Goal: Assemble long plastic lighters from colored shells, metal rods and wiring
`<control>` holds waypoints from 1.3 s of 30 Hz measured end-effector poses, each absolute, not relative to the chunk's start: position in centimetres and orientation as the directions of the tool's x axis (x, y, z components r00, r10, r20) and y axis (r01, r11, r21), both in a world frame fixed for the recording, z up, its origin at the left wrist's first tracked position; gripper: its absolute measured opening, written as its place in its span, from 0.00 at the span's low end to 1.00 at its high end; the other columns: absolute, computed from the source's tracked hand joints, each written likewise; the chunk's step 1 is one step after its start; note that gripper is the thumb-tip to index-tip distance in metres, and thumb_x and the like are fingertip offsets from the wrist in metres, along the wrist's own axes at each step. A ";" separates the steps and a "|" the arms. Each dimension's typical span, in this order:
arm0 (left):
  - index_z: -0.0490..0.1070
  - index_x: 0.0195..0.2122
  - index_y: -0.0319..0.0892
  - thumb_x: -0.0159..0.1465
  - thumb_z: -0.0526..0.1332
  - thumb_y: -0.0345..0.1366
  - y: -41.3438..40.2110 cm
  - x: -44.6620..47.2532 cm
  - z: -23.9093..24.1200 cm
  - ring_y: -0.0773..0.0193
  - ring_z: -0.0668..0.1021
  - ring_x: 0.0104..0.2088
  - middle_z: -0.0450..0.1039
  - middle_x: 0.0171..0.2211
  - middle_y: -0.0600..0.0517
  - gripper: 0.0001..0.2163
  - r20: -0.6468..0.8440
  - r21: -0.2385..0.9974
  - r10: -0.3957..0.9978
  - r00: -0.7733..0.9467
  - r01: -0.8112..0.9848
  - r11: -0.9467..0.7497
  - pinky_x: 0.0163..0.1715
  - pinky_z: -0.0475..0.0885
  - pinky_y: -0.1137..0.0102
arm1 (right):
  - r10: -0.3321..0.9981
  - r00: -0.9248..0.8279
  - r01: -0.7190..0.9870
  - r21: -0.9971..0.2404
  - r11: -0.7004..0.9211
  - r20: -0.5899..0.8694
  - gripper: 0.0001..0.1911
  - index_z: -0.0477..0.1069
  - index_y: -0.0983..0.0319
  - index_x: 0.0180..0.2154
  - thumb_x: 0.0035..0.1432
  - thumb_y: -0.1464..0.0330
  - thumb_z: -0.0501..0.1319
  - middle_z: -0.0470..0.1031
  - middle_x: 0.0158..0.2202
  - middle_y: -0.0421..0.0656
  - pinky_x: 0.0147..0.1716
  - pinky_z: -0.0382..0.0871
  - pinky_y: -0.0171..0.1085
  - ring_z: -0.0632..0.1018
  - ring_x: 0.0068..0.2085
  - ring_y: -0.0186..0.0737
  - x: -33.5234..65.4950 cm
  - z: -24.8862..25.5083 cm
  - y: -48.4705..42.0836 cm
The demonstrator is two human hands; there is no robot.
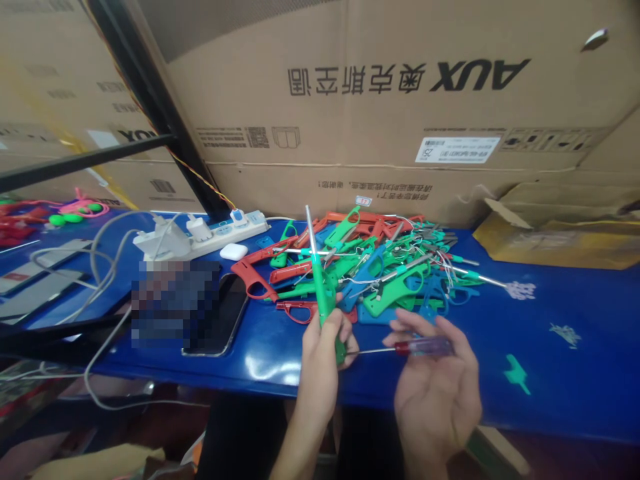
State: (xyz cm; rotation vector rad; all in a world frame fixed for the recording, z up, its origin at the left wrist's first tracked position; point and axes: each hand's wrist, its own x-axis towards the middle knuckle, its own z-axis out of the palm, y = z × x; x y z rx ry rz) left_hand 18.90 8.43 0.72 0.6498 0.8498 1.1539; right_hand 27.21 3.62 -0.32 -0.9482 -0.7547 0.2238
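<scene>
My left hand (325, 347) is closed round a green plastic tool (320, 287) with a metal rod standing up from it. My right hand (440, 380) holds a screwdriver (420, 347) with a red and clear handle in its fingers, palm up; the thin shaft points left toward the base of the green tool. Both hands hover over the front of a blue table (550, 373). Just behind them lies a heap of red, green and blue plastic parts (370, 267) mixed with metal rods and springs.
A white power strip (200, 237) with chargers and cables sits at the back left, a white earbud case (233, 251) beside it. A dark phone (220, 320) lies left of my hands. Large cardboard boxes (400, 100) wall the back. A black metal post (160, 107) slants down.
</scene>
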 end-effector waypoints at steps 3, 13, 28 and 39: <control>0.69 0.51 0.40 0.61 0.69 0.49 8.4 18.9 0.6 0.73 0.60 0.19 0.58 0.23 0.61 0.23 -0.239 0.815 0.958 0.158 -0.504 0.286 0.17 0.53 0.77 | 0.501 0.721 0.137 -0.808 0.573 0.478 0.15 0.70 0.60 0.58 0.74 0.67 0.54 0.82 0.46 0.48 0.39 0.79 0.46 0.84 0.42 0.43 27.4 -0.5 3.6; 0.70 0.50 0.40 0.61 0.70 0.50 8.3 19.1 1.1 0.73 0.62 0.20 0.58 0.24 0.60 0.24 -0.257 0.834 0.958 0.123 -0.473 0.285 0.18 0.54 0.78 | 0.471 0.727 0.270 -0.839 0.472 0.499 0.18 0.74 0.60 0.54 0.63 0.72 0.67 0.82 0.34 0.42 0.29 0.79 0.37 0.84 0.33 0.39 28.4 -1.1 2.9; 0.70 0.51 0.41 0.64 0.67 0.50 8.4 19.1 1.0 0.73 0.61 0.20 0.57 0.25 0.60 0.21 -0.228 0.855 0.971 0.072 -0.462 0.235 0.17 0.52 0.78 | 0.566 0.714 0.115 -0.866 0.486 0.413 0.12 0.79 0.58 0.50 0.65 0.69 0.65 0.81 0.40 0.44 0.35 0.81 0.44 0.84 0.38 0.44 29.5 -2.0 2.6; 0.70 0.52 0.40 0.64 0.67 0.49 8.4 18.8 0.3 0.73 0.61 0.20 0.57 0.25 0.60 0.22 -0.213 0.855 0.974 0.077 -0.467 0.224 0.16 0.53 0.78 | 0.596 0.695 0.140 -0.889 0.435 0.401 0.12 0.78 0.58 0.52 0.68 0.67 0.63 0.82 0.41 0.45 0.40 0.79 0.43 0.83 0.42 0.43 29.7 -2.4 2.6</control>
